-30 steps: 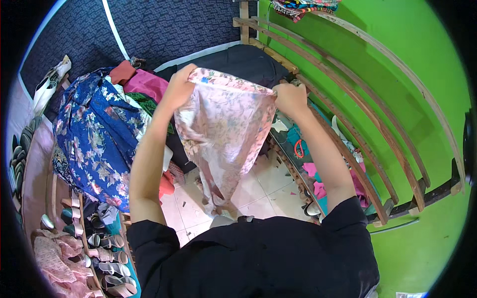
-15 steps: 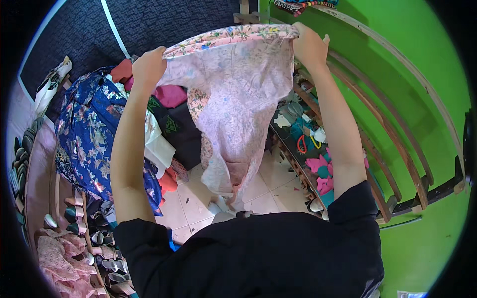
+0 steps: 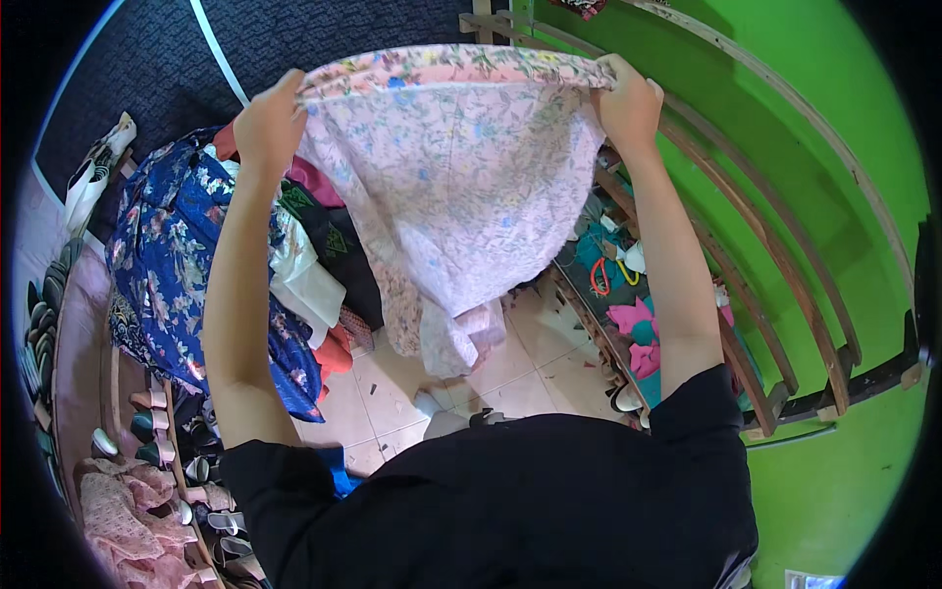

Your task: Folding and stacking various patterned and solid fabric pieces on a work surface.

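Note:
A pink floral garment [image 3: 461, 187] hangs stretched between my two raised hands, with its paler inner side toward me. My left hand [image 3: 268, 123] is closed on the left end of its top edge. At the right end of that edge, my right hand [image 3: 628, 106] grips the cloth with its fingers wrapped round it. The top edge is folded over and shows brighter flowers. Below, the cloth narrows to a bunched lower end above the floor; I cannot make out what kind of garment it is.
To the left lies a heap of clothes with a blue floral cloth [image 3: 172, 265] and a white cloth [image 3: 306, 285]. Shoes [image 3: 201, 471] fill a rack at lower left. Wooden rails [image 3: 756, 265] line the green wall. A low shelf on the right holds pink flower-shaped pieces [image 3: 643, 344]. Floor tiles [image 3: 530, 393] show below.
My hands have moved apart, the left one outward and up, the right one slightly outward. The garment is spread wider and its lower end has swung up and away from me.

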`<state>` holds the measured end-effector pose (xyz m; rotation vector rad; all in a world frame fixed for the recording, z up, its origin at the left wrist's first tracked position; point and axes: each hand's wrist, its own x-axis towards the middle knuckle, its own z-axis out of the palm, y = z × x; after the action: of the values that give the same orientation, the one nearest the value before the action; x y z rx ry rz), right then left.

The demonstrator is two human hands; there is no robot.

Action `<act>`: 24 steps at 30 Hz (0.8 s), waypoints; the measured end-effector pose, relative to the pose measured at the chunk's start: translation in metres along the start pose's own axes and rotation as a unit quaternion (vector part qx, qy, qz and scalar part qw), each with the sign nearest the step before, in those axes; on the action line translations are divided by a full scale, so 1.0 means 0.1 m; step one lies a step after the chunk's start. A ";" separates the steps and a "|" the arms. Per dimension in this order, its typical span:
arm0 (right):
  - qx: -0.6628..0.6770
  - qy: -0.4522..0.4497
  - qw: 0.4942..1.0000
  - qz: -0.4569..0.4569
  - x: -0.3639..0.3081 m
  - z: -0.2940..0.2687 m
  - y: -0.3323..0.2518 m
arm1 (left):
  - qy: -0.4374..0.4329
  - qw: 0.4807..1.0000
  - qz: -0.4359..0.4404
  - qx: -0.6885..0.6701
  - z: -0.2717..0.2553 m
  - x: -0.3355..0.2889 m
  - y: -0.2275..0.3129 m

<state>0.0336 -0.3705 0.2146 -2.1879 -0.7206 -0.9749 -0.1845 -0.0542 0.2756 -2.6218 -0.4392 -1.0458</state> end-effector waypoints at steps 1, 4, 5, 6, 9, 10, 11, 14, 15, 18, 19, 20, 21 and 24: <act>0.062 0.013 0.998 0.022 -0.01 0.01 -0.02 | 0.065 0.996 -0.023 -0.055 0.00 -0.02 -0.01; 0.199 0.027 0.978 0.055 -0.05 0.18 0.13 | 0.046 0.988 -0.069 -0.129 0.06 0.12 -0.03; 0.271 0.030 0.960 0.069 -0.10 0.27 0.23 | 0.047 0.981 -0.066 -0.178 0.07 0.17 -0.04; 0.364 0.010 0.930 0.055 -0.15 0.39 0.31 | 0.050 0.972 -0.071 -0.219 0.08 0.21 -0.02; 0.480 -0.081 0.873 0.027 -0.47 0.59 0.06 | 0.052 0.954 -0.077 -0.285 0.15 0.25 -0.11; 0.513 -0.130 0.846 0.068 -0.61 0.65 -0.03 | 0.056 0.941 -0.060 -0.329 0.16 0.23 -0.11; 0.542 -0.177 0.814 0.106 -0.75 0.70 -0.13 | 0.057 0.941 -0.058 -0.329 0.12 0.22 -0.12; 0.605 -0.323 0.702 0.193 -1.19 0.97 -0.27 | 0.071 0.933 -0.044 -0.351 0.07 0.21 -0.07; 0.629 -0.381 0.638 0.228 -1.33 1.06 -0.36 | 0.073 0.934 -0.044 -0.348 0.07 0.17 -0.10; 0.579 -0.346 0.689 0.264 -1.66 1.39 -0.61 | 0.055 0.883 -0.051 -0.464 0.05 0.12 -0.12; 0.580 -0.339 0.691 0.266 -1.70 1.42 -0.75 | 0.040 0.868 -0.054 -0.492 0.04 0.08 -0.19; 0.574 -0.308 0.727 0.218 -1.73 1.50 -0.83 | 0.051 0.878 -0.055 -0.474 0.04 0.04 -0.25; 0.565 -0.275 0.759 0.171 -1.74 1.54 -0.92 | 0.061 0.886 -0.057 -0.456 0.01 -0.01 -0.26; 0.490 -0.253 0.833 0.038 -1.75 1.55 -1.19 | 0.056 0.893 -0.079 -0.440 -0.04 -0.11 -0.41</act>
<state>-0.0807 -0.2187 0.0333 -1.4800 -1.0533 0.1104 -0.2107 -0.0200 0.2769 -3.2871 -0.1557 -1.7689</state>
